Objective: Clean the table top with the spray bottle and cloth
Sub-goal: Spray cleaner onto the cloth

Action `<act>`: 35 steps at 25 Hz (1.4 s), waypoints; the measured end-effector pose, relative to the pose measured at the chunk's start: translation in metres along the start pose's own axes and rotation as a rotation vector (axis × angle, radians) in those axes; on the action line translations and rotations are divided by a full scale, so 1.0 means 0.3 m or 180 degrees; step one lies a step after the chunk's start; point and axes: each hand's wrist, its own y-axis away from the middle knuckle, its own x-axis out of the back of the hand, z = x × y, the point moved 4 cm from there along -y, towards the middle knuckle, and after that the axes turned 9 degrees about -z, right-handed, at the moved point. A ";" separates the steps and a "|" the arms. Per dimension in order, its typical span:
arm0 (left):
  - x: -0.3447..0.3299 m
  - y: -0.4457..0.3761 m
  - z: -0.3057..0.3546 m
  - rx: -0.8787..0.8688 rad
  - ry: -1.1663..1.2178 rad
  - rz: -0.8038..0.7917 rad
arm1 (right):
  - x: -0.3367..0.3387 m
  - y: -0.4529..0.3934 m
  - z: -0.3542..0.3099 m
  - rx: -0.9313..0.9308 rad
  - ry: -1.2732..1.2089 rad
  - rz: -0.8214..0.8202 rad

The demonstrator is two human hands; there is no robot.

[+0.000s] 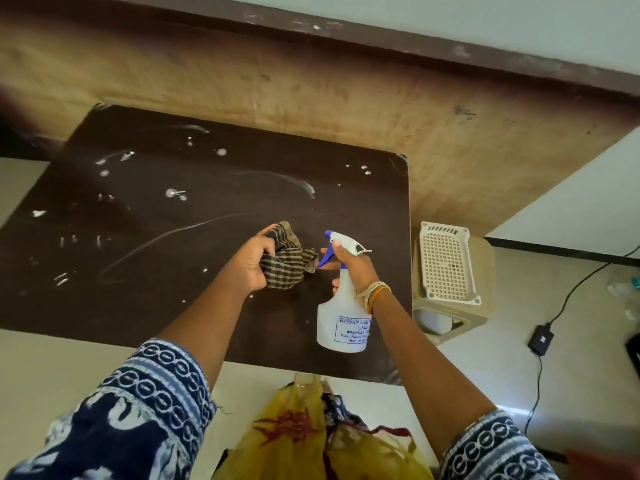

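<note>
The right hand (349,268) has its grip clamped round the neck of the spray bottle (341,320), fingers on the blue trigger, nozzle aimed away over the dark worktop (194,278). The bottle hangs just above the worktop's near right part. The left hand (251,261) has its grip clamped on the bunched striped cloth (285,268), held just beside the nozzle and close to the surface.

White spots and smears (173,194) lie mostly on the far and left parts of the worktop, well apart from both hands. The step in hand looks like spraying before wiping. To do it well, the nozzle should point at those marks, not at the cloth, and the cloth should stay clear of the spray line. Short squeezes over each soiled patch would wet it evenly, then the cloth can follow in overlapping strokes toward one edge.

A plastic stool (446,268) stands just beside the worktop's right edge.
</note>
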 end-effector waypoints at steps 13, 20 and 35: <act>0.247 -0.139 0.341 -0.0250 0.0113 0.0082 | -0.307 -0.265 -0.256 0.0004 0.0406 -0.0173; 0.364 -0.144 0.609 -0.0185 -0.0792 -0.0137 | -0.527 -0.293 -0.237 0.0119 -0.0635 -0.0115; 0.592 -0.074 0.653 0.0087 0.0080 -0.0795 | -0.809 -0.301 -0.288 0.0281 0.0104 0.0079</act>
